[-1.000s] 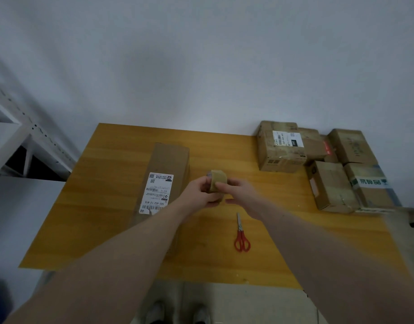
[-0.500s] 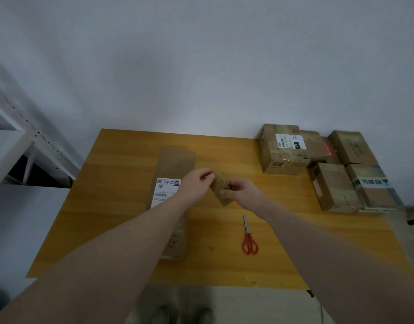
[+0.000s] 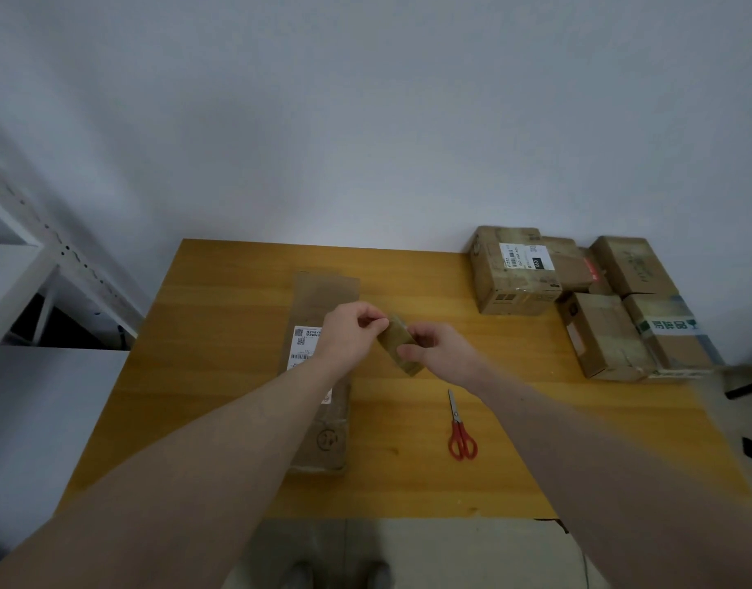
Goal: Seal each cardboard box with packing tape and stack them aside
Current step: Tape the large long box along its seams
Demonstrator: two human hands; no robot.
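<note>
While pinched at the roll's upper edge, left fingers [image 3: 376, 323] appear to pick at the tape end; whether an end is lifted cannot be told. Right fingers [image 3: 412, 350] curled round the tape roll [image 3: 402, 346], clamping it in the air just above the desk [image 3: 221, 333], between left hand [image 3: 351, 331] and right hand [image 3: 440, 352]. Long box [image 3: 323, 308] flat on the desk directly beneath the left hand and forearm, label up, no fresh strip visible on it. Scissors [image 3: 461, 431] lying near the right forearm, well apart from the roll. Other boxes [image 3: 595, 303] grouped at the far right of the desk.

Probable risks: tape end tearing into a sliver or splitting lengthwise if picked at one corner only; freed end folding back and sticking to itself or to the fingers; roll slipping from the right-hand grip under a sharp pull; strip landing crooked on the long box, off the seam; scissors knocked off the near edge by the right forearm.
</note>
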